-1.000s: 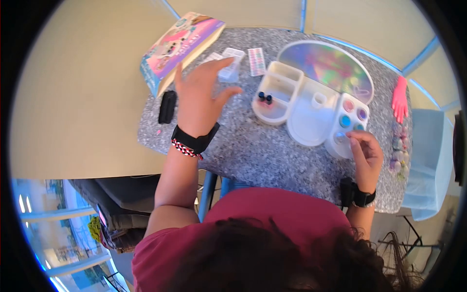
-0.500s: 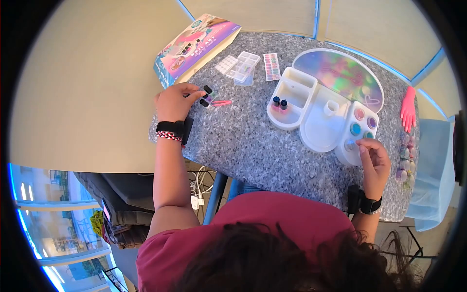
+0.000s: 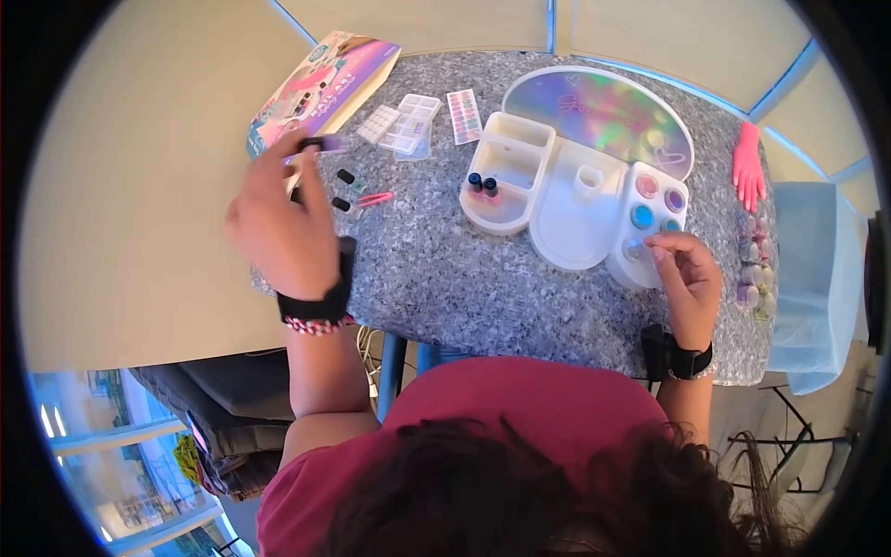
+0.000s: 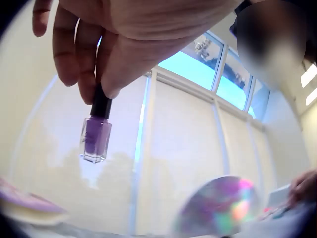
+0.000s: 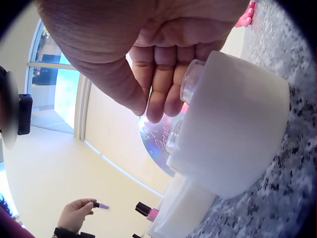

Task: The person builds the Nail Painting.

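My left hand pinches the black cap of a purple nail polish bottle, held up above the table with its glass end pointing down in the left wrist view. Below it on the table lie two more dark-capped polish bottles beside pink tweezers. My right hand is at the right section of a white organizer, fingers loosely bent by a clear pot. Nothing shows between its thumb and fingers in the right wrist view. Two polish bottles stand in the organizer's left section.
A nail art box lies at the back left. Near it are a clear compartment case and a sheet of small colored pieces. On the right are a pink model hand and several small jars.
My left hand reached down to the polish bottles at the table's left, then lifted the purple one away. The right hand has stayed beside the organizer.
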### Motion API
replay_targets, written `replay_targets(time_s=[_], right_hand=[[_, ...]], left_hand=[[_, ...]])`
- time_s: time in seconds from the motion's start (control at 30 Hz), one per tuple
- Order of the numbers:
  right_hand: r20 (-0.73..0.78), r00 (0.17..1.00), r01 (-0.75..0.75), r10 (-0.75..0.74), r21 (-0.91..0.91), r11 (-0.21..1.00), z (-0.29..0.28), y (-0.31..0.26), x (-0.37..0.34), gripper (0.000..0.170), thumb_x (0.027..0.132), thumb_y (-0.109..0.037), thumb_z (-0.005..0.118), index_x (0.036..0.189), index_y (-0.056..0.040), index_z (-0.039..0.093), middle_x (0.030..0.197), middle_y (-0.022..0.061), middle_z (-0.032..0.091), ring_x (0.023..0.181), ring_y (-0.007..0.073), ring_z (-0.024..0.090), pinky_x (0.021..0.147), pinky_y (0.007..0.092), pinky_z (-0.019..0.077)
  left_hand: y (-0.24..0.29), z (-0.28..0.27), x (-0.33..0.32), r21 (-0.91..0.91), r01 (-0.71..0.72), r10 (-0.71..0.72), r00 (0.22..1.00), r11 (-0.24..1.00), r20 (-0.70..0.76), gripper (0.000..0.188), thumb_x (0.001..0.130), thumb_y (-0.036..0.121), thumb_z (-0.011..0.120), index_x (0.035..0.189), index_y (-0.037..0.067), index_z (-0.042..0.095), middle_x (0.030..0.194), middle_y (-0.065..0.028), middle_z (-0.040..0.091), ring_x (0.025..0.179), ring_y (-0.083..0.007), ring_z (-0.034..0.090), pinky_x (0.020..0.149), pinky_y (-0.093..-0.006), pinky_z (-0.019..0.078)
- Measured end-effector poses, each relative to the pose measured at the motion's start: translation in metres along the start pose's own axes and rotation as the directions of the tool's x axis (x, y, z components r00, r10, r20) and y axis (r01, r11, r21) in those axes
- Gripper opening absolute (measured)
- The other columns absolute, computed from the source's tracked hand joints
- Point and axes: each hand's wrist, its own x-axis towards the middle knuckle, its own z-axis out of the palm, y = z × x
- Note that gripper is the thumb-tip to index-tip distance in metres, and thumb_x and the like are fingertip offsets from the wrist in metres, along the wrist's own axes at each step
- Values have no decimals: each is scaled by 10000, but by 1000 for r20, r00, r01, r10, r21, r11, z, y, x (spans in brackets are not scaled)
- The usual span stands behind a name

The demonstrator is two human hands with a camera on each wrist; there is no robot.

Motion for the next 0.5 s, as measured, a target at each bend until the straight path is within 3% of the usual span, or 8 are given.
replay_targets(time_s=[0.1,0.13,0.17,0.23,0.5], right_hand=[[7,1000,10,-10,17,1000,0,-1,1,161,1022,53,682,1172,16,728,1195,100,759,1158,178,695,1078,338,498],[9,1000,14,-14,16,1000,0,-1,1,162,1022,52,683,1172,15,729,1192,101,760,1158,179,697,1076,338,502],[11,1000,17,-17,14,1000,0,-1,0,162,1022,52,684,1172,14,731,1189,101,760,1157,180,699,1073,338,505],[11,1000,6,-6,17,1000,-1,-1,0,164,1020,53,685,1173,12,732,1186,101,761,1158,181,700,1074,339,506],[17,1000,18,-18,22,1000,-2,0,-1,174,1014,63,686,1172,7,732,1186,95,757,1158,178,702,1080,337,506]], left_hand=[[38,3,-13,-348,-221,271,957,911,104,147,965,103,765,1107,72,788,1109,-106,793,986,-322,744,888,-417,549],[54,1,-20,-393,-211,309,928,895,206,153,958,122,776,1107,94,784,1139,-87,785,1078,-323,715,991,-438,502],[65,2,-30,-378,-239,344,908,894,239,167,964,166,777,1129,139,782,1221,-58,755,1201,-305,673,1121,-492,398],[76,15,-47,-416,-224,366,880,881,301,171,973,201,775,1144,185,778,1313,-34,709,1312,-280,620,1196,-549,294],[85,41,-61,-304,-272,366,876,913,314,166,976,221,771,1142,207,769,1335,-11,688,1375,-258,587,1230,-596,247]])
